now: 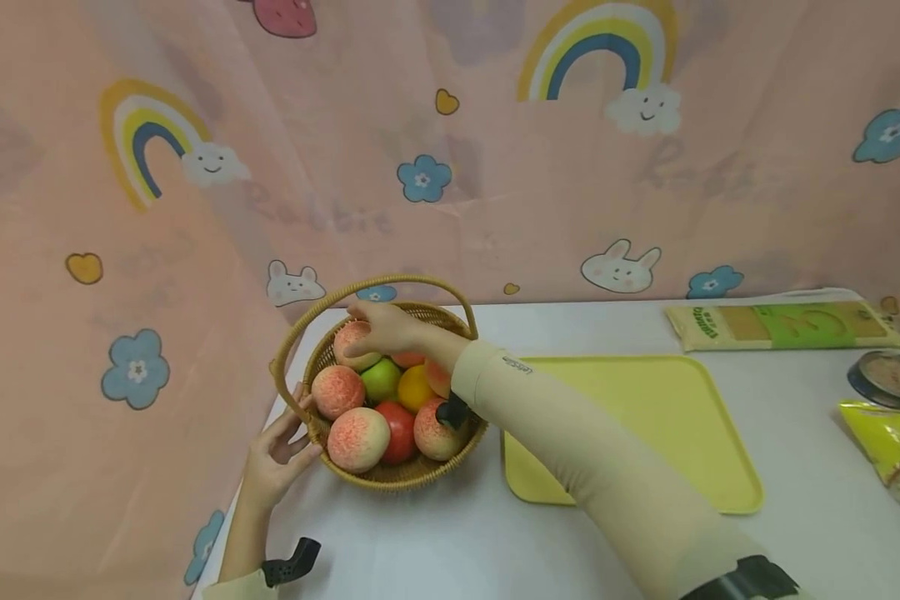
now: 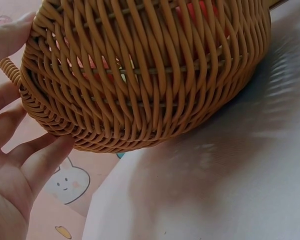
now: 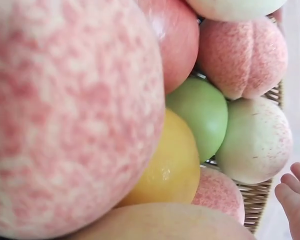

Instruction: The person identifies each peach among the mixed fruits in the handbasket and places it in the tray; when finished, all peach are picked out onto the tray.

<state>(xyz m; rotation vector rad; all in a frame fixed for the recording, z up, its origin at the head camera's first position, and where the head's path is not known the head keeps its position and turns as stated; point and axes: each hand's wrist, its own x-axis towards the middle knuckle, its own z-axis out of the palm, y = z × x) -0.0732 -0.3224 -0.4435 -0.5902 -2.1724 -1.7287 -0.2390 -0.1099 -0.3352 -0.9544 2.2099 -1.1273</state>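
Observation:
A round wicker basket (image 1: 401,479) with a tall arched handle stands on the white table, filled with peaches, a green apple (image 1: 380,383), an orange (image 1: 415,389) and a red apple (image 1: 399,437). At its left side, my left hand (image 1: 270,462) grips the rim by the handle's foot; the left wrist view shows fingers (image 2: 50,157) against the woven edge. My right hand (image 1: 384,327) reaches across the basket, over the peach (image 1: 345,337) at the back left. In the right wrist view its fingers (image 3: 290,187) extend loosely beside a pale peach (image 3: 255,140), holding nothing.
A yellow tray (image 1: 645,417) lies right of the basket, partly under my right sleeve. Farther right are a long noodle packet (image 1: 787,325), a round dark-rimmed container (image 1: 891,379) and a yellow bag (image 1: 888,442). Behind the table hangs a pink printed cloth (image 1: 495,208).

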